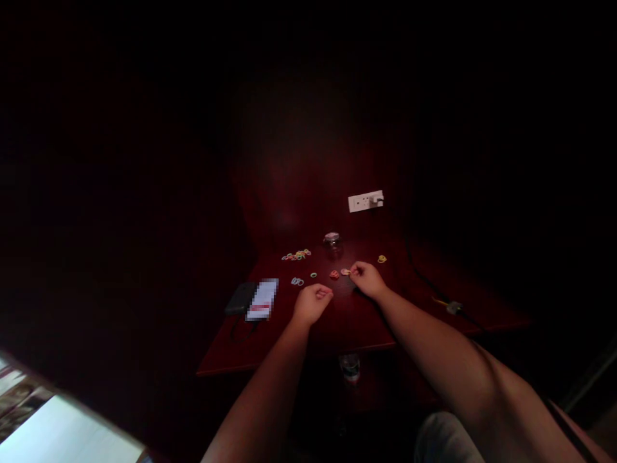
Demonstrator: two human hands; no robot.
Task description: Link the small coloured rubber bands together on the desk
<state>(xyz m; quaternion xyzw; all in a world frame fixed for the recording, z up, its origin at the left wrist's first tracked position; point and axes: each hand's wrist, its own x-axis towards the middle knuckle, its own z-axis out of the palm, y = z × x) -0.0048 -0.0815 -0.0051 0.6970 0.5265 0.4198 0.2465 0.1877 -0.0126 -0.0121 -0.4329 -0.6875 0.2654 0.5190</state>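
On the dark red table (357,325) lie small coloured hair ties, sorted in loose groups. My right hand (369,280) pinches a small yellowish hair tie (349,272) at the edge of a pink group (344,271). Just left of that is a red-orange bunch (334,275). My left hand (312,305) hovers nearer the front with its fingers closed; whatever is in them is too small to make out. A single green hair tie (313,275) and some light blue ones (297,281) lie beyond it. A mixed heap (299,255) is farther back, and yellow ones (382,259) lie to the right.
A clear lidded jar (332,245) stands at the back. On the left, a phone (262,299) lies beside a black power bank (240,298) with a cable. A wall socket (366,201) holds a plug. At right is a cable connector (454,308); a cup (350,368) is below the table edge.
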